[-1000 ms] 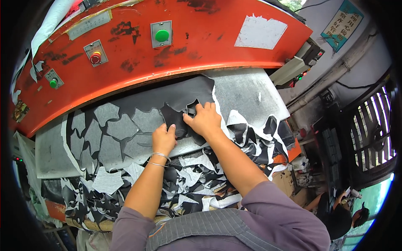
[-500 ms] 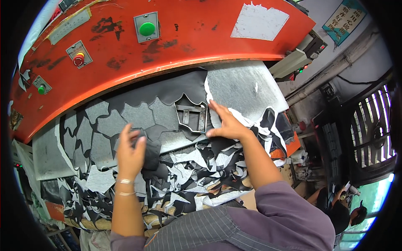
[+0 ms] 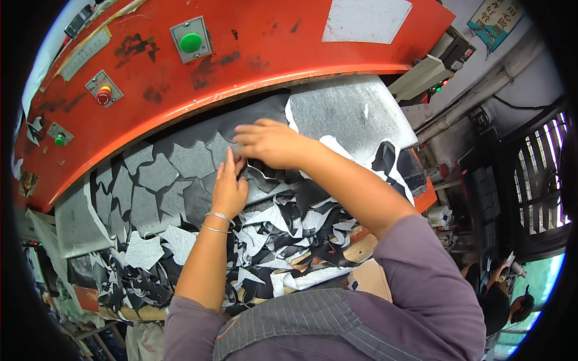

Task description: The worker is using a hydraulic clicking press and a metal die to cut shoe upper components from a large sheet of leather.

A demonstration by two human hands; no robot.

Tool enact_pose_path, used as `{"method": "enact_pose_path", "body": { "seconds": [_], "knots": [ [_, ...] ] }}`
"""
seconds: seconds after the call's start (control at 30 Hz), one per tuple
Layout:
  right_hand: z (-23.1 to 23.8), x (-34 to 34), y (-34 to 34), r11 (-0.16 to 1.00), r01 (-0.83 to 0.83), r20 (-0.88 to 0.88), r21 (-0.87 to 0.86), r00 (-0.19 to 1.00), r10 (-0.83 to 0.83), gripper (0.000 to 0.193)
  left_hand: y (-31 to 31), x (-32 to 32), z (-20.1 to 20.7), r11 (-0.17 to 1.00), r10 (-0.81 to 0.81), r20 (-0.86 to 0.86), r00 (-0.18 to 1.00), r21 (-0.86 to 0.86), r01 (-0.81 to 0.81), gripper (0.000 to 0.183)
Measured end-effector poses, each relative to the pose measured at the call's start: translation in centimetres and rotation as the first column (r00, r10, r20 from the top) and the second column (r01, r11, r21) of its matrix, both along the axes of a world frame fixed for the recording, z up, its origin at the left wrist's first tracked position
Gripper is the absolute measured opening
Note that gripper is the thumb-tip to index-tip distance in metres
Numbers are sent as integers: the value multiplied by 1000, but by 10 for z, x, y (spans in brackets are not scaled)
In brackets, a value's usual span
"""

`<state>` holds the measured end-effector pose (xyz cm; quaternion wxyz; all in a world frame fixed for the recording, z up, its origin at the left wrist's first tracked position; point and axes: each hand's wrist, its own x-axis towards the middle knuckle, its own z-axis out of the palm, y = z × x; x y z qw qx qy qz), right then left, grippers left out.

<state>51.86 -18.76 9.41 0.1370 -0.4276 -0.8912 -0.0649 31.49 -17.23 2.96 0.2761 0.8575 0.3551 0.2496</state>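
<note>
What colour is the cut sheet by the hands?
The cut sheet is dark grey, nearly black; it shows best in the head view.

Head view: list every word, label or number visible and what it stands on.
Teal-and-beige wall sign: large dark characters, partly cut off, not copied here.
Pale rectangular strip on the orange-red metal machine: too small to read.
Grey metal button plates: any marks too small to read.
</note>
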Motion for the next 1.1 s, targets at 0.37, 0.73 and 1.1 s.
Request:
{"method": "enact_pose_path", "body": {
  "seconds": [0.37,0.73,1.1],
  "knots": [
    [-16,31,-22,758,511,-132,-406,788,-602,27,-5,-14,-11,981,86,182,979,-190,-51,76],
    [-48,3,-60,595,603,-512,-531,332,-792,43,-3,-8,-12,999,-42,-10,999,-2,42,75],
    [-62,6,-110,780,514,-451,-356,637,-625,101,-8,1,-8,998,-42,-49,998,-39,40,76]
  ]
}}
